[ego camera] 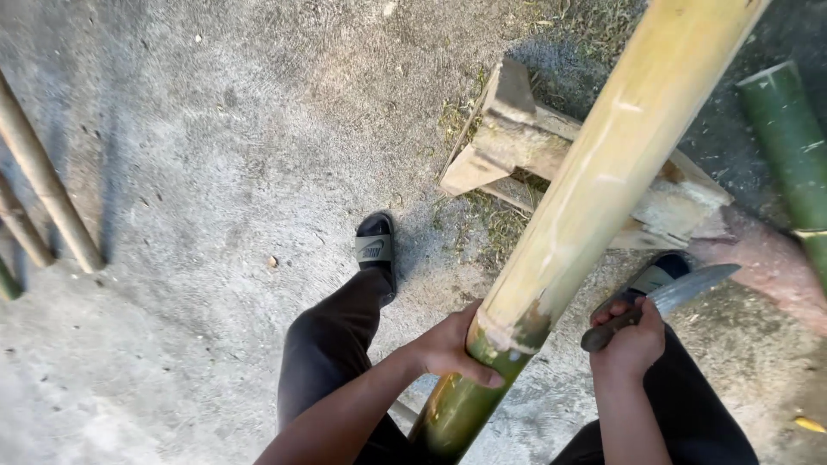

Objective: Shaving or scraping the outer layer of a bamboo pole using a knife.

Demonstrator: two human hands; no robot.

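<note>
- At the far left edge, some thin bamboo canes point(43, 185) lie on the grey concrete ground point(198, 129), well apart from the person.
- A little right of the middle, the person's left foot in a dark slide sandal point(376, 248) stands on the concrete, and the dark trouser leg point(332, 344) comes down to it.
- The left hand point(448, 347) is closed around the thick bamboo pole point(594, 181); the fingers wrap it from the left side and the thumb lies across the front, just at the place where the green skin ends and the pale, peeled part begins.
- The pole goes slanted from the bottom middle to the top right corner. Its lower part is green, its upper part is yellowish and scraped.
- Behind the pole there is a rough wooden stand point(525, 138) of cut pieces, on a patch of grass; the pole crosses in front of it, but I cannot tell if they touch.
- The right hand point(631, 343) is clamped on the dark handle of a big knife point(680, 291); the broad grey blade points to the right and a little up, just beside the pole and not touching it.
- At the right edge, another green bamboo piece point(788, 138) lies near the stand.
</note>
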